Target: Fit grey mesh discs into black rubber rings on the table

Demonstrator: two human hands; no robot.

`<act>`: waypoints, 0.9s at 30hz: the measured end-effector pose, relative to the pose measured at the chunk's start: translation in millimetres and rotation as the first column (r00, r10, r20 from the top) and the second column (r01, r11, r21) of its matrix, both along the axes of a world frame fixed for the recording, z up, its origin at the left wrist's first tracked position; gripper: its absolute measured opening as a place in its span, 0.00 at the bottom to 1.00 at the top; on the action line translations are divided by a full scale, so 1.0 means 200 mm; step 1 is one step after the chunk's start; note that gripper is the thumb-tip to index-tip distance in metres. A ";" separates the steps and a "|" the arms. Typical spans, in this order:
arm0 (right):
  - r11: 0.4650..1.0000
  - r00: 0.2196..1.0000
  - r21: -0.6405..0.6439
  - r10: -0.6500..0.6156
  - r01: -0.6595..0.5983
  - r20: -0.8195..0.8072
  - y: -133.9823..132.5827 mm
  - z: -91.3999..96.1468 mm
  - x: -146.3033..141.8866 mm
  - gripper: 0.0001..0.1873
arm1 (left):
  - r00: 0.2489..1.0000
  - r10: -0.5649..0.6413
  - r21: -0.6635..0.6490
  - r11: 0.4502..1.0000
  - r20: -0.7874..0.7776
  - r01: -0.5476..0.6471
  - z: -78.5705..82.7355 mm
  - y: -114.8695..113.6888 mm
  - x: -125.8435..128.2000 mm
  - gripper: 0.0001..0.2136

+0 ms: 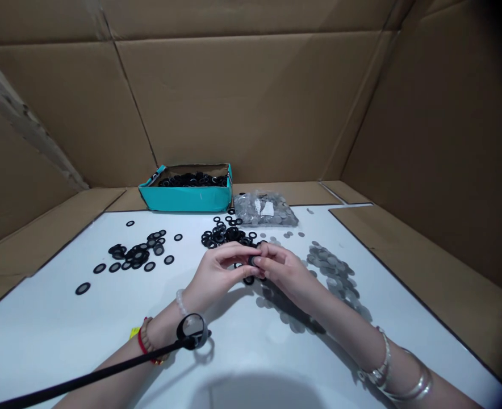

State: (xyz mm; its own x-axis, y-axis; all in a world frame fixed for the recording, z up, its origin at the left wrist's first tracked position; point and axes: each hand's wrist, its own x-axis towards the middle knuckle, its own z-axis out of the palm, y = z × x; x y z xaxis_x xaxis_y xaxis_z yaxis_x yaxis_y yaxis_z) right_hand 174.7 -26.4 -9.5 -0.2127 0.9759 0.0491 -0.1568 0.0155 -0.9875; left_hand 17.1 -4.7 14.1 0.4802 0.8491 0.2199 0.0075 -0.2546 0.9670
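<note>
My left hand (pixel 219 270) and my right hand (pixel 283 270) meet over the middle of the white table (pixel 63 335). Both pinch a small black ring (pixel 253 261) between their fingertips. Another black ring (pixel 248 280) lies on the table just below the fingers. A heap of black rings (pixel 228 234) lies right behind the hands. A spread of grey mesh discs (pixel 334 272) lies to the right of my right hand.
A teal box (pixel 187 196) full of black rings stands at the back. A clear bag of grey discs (pixel 264 210) lies beside it. More black rings (pixel 136 255) are scattered at the left. A black rod with a round mirror (pixel 192 328) crosses my left forearm. Cardboard walls enclose the table.
</note>
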 end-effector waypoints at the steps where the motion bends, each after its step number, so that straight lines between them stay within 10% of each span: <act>1: 1.000 1.000 0.000 -0.005 0.005 0.003 0.00 0.01 0.00 0.11 | 1.000 -0.005 0.006 1.000 -0.008 0.005 0.00 0.00 0.00 0.09; 27: 0.976 0.965 0.107 -0.206 0.190 0.162 -0.01 0.01 -0.02 0.10 | 0.979 0.202 -0.210 0.957 -0.011 -0.200 0.01 0.02 0.02 0.05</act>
